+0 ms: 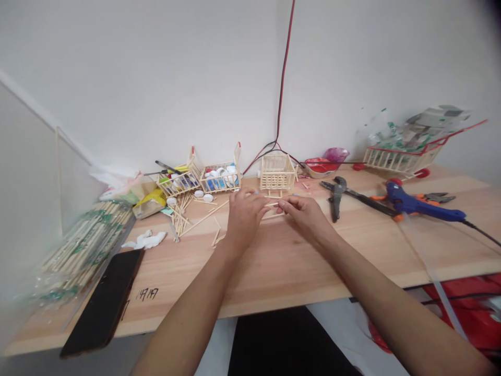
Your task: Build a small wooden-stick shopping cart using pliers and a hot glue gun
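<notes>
My left hand point(245, 216) and my right hand point(303, 214) meet over the middle of the wooden table point(274, 261). Their fingers are pinched together on a short thin wooden stick point(272, 204) held between them, level and just above the tabletop. A small open basket of wooden sticks point(277, 175) stands right behind the hands. Loose sticks point(203, 219) lie to the left of my left hand.
Two stick baskets of bottle caps point(219, 177) sit at the back left, bagged sticks point(84, 245) and a black phone point(104, 303) at the left edge. Pliers point(338, 196), a blue glue gun point(422, 209) and a stick cart with red wheels point(399, 159) lie right.
</notes>
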The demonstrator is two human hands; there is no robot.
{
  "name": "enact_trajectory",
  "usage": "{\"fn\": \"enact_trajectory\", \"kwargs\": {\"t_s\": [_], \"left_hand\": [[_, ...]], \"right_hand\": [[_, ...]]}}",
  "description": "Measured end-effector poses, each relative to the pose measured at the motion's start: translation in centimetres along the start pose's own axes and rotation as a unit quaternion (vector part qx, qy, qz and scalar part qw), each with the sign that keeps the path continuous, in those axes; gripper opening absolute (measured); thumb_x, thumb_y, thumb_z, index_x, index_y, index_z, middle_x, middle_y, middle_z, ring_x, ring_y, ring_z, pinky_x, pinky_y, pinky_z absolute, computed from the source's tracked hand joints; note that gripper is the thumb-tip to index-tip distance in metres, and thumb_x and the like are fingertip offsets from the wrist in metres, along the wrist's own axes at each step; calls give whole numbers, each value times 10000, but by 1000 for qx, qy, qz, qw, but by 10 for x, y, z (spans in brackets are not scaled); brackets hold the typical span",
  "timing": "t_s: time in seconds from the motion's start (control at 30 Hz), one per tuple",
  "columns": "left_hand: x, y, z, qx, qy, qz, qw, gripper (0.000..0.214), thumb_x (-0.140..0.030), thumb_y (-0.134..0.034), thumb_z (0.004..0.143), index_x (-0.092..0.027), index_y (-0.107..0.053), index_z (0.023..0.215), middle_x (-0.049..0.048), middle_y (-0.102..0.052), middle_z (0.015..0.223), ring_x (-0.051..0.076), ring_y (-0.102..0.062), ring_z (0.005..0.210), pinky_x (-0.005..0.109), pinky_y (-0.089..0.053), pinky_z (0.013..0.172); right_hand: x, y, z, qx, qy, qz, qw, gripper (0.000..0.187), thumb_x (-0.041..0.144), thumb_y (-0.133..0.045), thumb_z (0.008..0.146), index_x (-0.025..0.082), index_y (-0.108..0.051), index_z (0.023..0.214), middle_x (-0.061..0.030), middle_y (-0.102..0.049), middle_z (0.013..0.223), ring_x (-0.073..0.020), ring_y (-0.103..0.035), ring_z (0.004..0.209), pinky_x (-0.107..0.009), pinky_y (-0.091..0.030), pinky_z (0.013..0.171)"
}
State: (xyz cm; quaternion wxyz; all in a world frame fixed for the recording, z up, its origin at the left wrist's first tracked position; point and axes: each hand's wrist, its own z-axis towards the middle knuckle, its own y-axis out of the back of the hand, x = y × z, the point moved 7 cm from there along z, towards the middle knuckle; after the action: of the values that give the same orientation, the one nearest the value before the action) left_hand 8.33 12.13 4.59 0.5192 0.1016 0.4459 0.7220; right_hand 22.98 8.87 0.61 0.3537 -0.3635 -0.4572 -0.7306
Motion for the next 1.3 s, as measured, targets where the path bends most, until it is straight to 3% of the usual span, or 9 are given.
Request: {"fn": "enact_trajectory", "kwargs": {"t_s": [0.3,0.57,0.73,0.97,1.13,1.3], "left_hand": [[-3,-2,0,3,5,13,1000,189,-274,-566,868,-300,-725,967,64,-719,862,279,-492,1006,445,-242,906],[-2,-1,-1,-1,12,24,1000,187,-277,-533,887,-243,-716,907,82,-705,858,272,-500,953,422,-258,844],[-2,-3,-1,14,11,34,999,164,-256,-545,879,-235,-705,908,83,-701,885,272,-499,967,421,-261,846],[1,-14,-1,51,6,60,997,160,-274,-548,883,-207,-690,858,76,-697,863,254,-531,902,398,-287,797],[2,-17,-3,73,10,102,992,152,-267,-537,893,-215,-677,872,41,-699,889,226,-549,913,375,-315,782],[1,-16,-3,77,7,105,991,158,-283,-536,896,-226,-683,891,28,-702,917,216,-557,924,372,-333,793]], "right_hand": [[1,-6,-2,0,-5,6,1000,287,392,-537,827,194,-690,688,-17,-702,731,-193,-612,735,-267,-418,677],[3,-8,-2,24,2,39,999,276,391,-566,824,187,-727,916,-37,-724,831,-182,-622,781,-272,-432,707],[3,-8,-1,29,6,32,999,265,399,-570,819,187,-728,826,-48,-732,854,-189,-631,790,-281,-445,707],[3,-11,-2,51,3,15,999,225,296,-592,794,205,-738,939,-43,-745,952,-194,-654,840,-279,-466,720],[-2,-15,-3,82,0,5,997,256,332,-583,813,199,-727,977,-35,-741,977,-192,-655,845,-283,-479,724],[-9,-4,1,61,2,-3,998,308,374,-581,827,190,-704,1042,-55,-727,1000,-206,-653,881,-308,-490,776]]}}
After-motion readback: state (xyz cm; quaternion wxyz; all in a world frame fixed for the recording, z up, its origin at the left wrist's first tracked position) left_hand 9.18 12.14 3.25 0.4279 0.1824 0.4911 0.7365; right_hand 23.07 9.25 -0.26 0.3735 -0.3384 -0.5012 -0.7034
